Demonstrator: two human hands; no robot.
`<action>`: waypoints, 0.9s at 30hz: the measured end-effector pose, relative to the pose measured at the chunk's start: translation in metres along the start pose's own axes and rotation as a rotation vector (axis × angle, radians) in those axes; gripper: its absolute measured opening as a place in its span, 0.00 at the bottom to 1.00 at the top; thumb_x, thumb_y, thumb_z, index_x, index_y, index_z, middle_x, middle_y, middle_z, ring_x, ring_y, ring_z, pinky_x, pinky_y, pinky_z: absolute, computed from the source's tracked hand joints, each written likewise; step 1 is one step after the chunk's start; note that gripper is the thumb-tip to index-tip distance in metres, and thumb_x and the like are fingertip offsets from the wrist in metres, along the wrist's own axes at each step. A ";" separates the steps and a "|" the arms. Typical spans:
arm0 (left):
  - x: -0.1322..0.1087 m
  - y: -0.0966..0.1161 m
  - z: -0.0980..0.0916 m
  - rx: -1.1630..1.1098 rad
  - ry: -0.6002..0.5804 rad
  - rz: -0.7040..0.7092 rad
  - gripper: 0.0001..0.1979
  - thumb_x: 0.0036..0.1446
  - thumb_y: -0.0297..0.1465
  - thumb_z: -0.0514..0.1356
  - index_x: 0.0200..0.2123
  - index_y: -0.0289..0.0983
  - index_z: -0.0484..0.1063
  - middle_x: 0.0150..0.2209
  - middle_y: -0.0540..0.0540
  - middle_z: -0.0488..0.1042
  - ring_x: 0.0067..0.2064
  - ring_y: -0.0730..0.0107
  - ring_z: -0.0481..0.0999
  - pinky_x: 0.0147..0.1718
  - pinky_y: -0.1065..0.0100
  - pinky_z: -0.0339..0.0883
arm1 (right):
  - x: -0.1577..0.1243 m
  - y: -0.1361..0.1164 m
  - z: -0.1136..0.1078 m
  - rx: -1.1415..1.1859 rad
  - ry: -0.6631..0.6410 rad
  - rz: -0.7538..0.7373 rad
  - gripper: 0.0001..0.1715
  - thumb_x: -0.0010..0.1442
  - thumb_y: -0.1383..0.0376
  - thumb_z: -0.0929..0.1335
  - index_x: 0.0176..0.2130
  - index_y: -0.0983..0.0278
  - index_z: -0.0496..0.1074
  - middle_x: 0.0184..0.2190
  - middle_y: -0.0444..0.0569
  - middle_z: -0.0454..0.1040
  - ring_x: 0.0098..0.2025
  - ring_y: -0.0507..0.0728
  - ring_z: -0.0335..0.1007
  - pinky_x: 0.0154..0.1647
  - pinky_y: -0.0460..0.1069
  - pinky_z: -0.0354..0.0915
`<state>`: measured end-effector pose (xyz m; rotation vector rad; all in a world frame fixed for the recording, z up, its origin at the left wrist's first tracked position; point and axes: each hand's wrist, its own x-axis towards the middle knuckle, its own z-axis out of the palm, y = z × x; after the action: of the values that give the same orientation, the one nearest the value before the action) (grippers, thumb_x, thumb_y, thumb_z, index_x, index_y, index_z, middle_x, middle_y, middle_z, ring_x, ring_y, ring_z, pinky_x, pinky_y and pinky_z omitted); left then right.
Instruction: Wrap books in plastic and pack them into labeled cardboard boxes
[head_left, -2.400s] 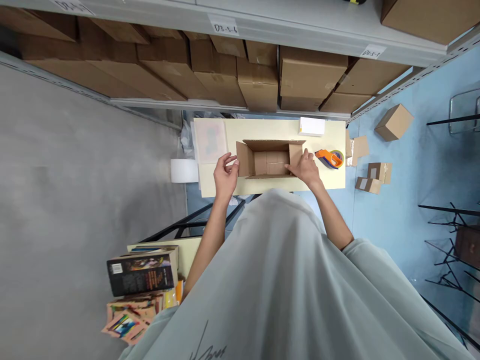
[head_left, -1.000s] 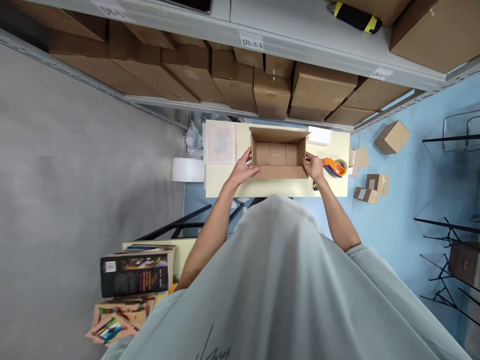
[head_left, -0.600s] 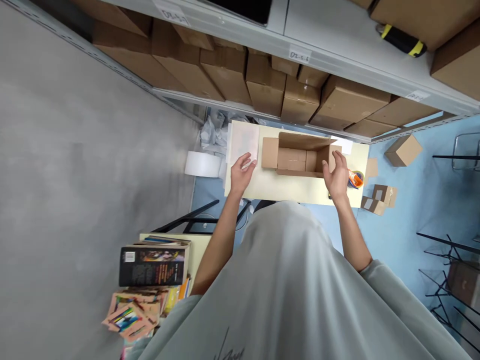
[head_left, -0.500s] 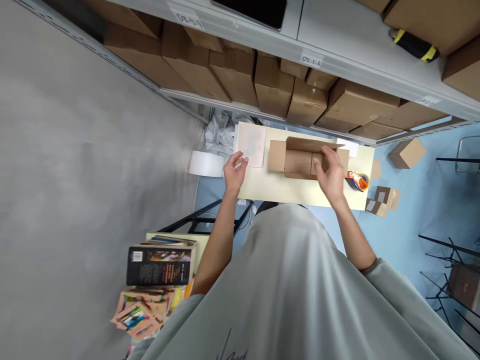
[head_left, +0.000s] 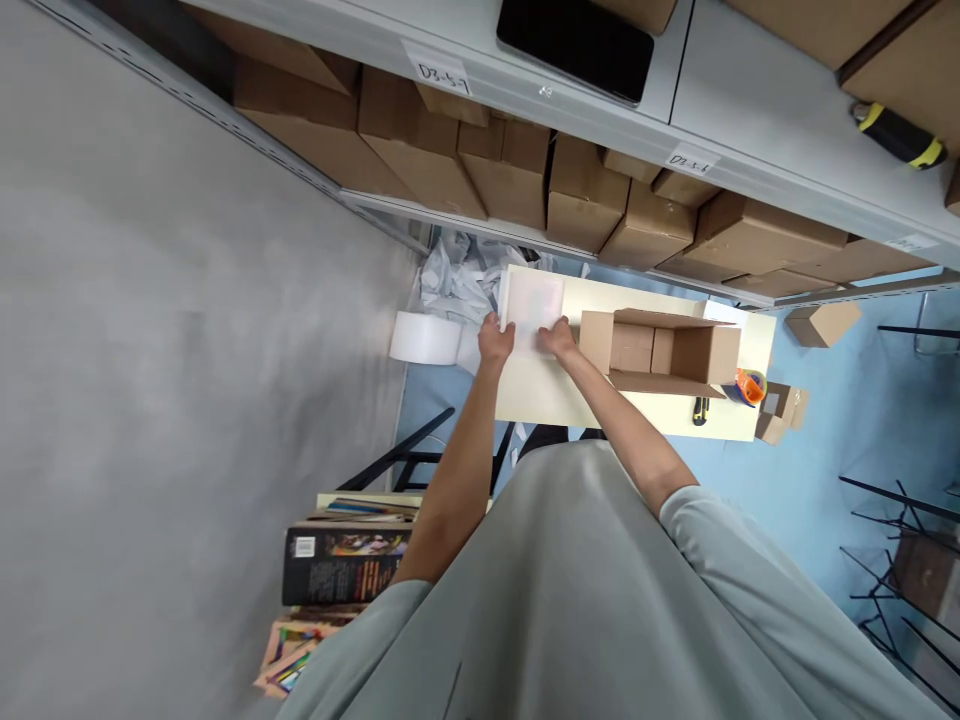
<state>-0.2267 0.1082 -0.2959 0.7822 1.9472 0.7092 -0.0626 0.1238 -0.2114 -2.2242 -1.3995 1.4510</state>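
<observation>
A pale, whitish-pink flat package (head_left: 535, 300) lies at the left end of the cream table (head_left: 547, 392). My left hand (head_left: 496, 340) grips its lower left edge, fingers closed. At its lower right corner, my right hand (head_left: 557, 338) pinches the edge. Just right of my right hand, an open cardboard box (head_left: 631, 348) stands with its flaps spread; part of its inside shows. Below the box's right side lies a small black and yellow cutter (head_left: 700, 410), beside an orange and blue tape roll (head_left: 750, 387).
A grey shelf (head_left: 517, 90) with cardboard boxes crosses above the table, holding a black phone (head_left: 576, 48) and a yellow-black cutter (head_left: 900, 135). A white roll (head_left: 425, 338) stands left of the table. Stacked books (head_left: 345, 565) are at lower left.
My right hand has left the cardboard box and moved left to the pale package. My left hand has closed on the package's edge. The view has shifted, and the cutter on the table is now visible.
</observation>
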 end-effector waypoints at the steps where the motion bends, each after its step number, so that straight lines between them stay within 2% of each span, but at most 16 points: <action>1: 0.001 -0.002 0.002 0.009 -0.005 -0.006 0.26 0.59 0.33 0.71 0.61 0.38 0.79 0.59 0.33 0.83 0.62 0.45 0.84 0.69 0.44 0.73 | 0.004 0.000 0.005 0.001 0.023 0.060 0.32 0.66 0.65 0.73 0.65 0.70 0.68 0.59 0.68 0.81 0.60 0.74 0.83 0.66 0.68 0.78; 4: 0.000 -0.006 0.004 0.028 -0.003 0.003 0.21 0.62 0.31 0.68 0.59 0.39 0.80 0.56 0.35 0.83 0.56 0.51 0.85 0.67 0.47 0.74 | 0.010 -0.002 0.014 0.004 0.082 0.249 0.29 0.66 0.66 0.71 0.63 0.72 0.69 0.59 0.72 0.79 0.62 0.74 0.82 0.66 0.66 0.77; 8: -0.003 -0.005 0.001 0.053 -0.028 0.024 0.19 0.59 0.29 0.68 0.54 0.39 0.82 0.57 0.35 0.80 0.55 0.51 0.85 0.68 0.47 0.74 | 0.009 -0.007 0.015 0.042 0.129 0.337 0.23 0.66 0.65 0.71 0.58 0.69 0.72 0.57 0.70 0.81 0.62 0.74 0.81 0.64 0.65 0.77; 12: -0.009 0.004 -0.003 0.059 -0.072 0.023 0.18 0.56 0.28 0.69 0.51 0.38 0.83 0.57 0.33 0.80 0.58 0.44 0.84 0.71 0.41 0.71 | 0.001 -0.018 0.015 0.086 0.118 0.295 0.18 0.69 0.63 0.71 0.56 0.65 0.72 0.57 0.66 0.82 0.63 0.70 0.81 0.66 0.62 0.76; 16: -0.018 0.016 -0.011 -0.003 -0.081 0.021 0.15 0.61 0.32 0.68 0.51 0.37 0.83 0.56 0.32 0.83 0.56 0.50 0.86 0.68 0.44 0.74 | -0.014 -0.035 0.017 0.119 0.065 0.196 0.16 0.71 0.62 0.72 0.56 0.60 0.70 0.51 0.58 0.84 0.57 0.69 0.84 0.64 0.61 0.77; 18: -0.025 0.023 -0.019 -0.050 -0.060 0.033 0.16 0.65 0.36 0.67 0.53 0.36 0.82 0.58 0.31 0.83 0.58 0.52 0.85 0.69 0.47 0.74 | -0.025 -0.040 0.011 0.129 0.052 0.116 0.15 0.72 0.62 0.71 0.57 0.59 0.69 0.49 0.56 0.84 0.57 0.70 0.83 0.65 0.62 0.76; 20: -0.035 0.031 -0.030 -0.094 -0.021 0.047 0.19 0.70 0.42 0.65 0.57 0.37 0.80 0.61 0.32 0.83 0.63 0.53 0.84 0.70 0.49 0.73 | -0.040 -0.037 -0.003 0.172 0.043 0.019 0.16 0.74 0.59 0.70 0.57 0.58 0.68 0.49 0.55 0.84 0.56 0.69 0.83 0.65 0.62 0.77; 22: -0.051 0.043 -0.041 -0.200 -0.066 0.051 0.25 0.72 0.51 0.64 0.58 0.37 0.80 0.61 0.33 0.84 0.65 0.51 0.83 0.69 0.50 0.74 | -0.062 -0.024 -0.028 0.296 0.023 -0.096 0.19 0.74 0.52 0.71 0.56 0.58 0.68 0.50 0.55 0.84 0.56 0.67 0.83 0.63 0.61 0.78; 23: -0.062 0.051 -0.046 -0.295 -0.149 0.043 0.29 0.71 0.56 0.64 0.57 0.37 0.81 0.59 0.33 0.85 0.65 0.50 0.83 0.68 0.50 0.76 | -0.075 -0.015 -0.043 0.392 0.010 -0.164 0.23 0.73 0.47 0.72 0.56 0.57 0.68 0.51 0.55 0.84 0.57 0.67 0.83 0.62 0.61 0.79; 25: -0.088 0.068 -0.052 -0.514 -0.399 -0.001 0.37 0.67 0.65 0.64 0.54 0.37 0.83 0.56 0.34 0.87 0.65 0.46 0.84 0.66 0.50 0.78 | -0.105 0.007 -0.078 0.597 -0.029 -0.302 0.31 0.68 0.39 0.75 0.55 0.56 0.68 0.54 0.56 0.84 0.58 0.66 0.83 0.61 0.60 0.80; 27: -0.120 0.087 -0.052 -0.624 -0.546 -0.030 0.37 0.59 0.65 0.72 0.50 0.36 0.85 0.52 0.34 0.88 0.62 0.44 0.85 0.63 0.51 0.80 | -0.136 0.032 -0.114 0.706 -0.065 -0.366 0.37 0.63 0.34 0.77 0.54 0.55 0.69 0.56 0.55 0.84 0.59 0.67 0.83 0.62 0.61 0.81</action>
<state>-0.2030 0.0648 -0.1466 0.4830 1.1475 0.9079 0.0323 0.0423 -0.0807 -1.4214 -1.0082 1.5635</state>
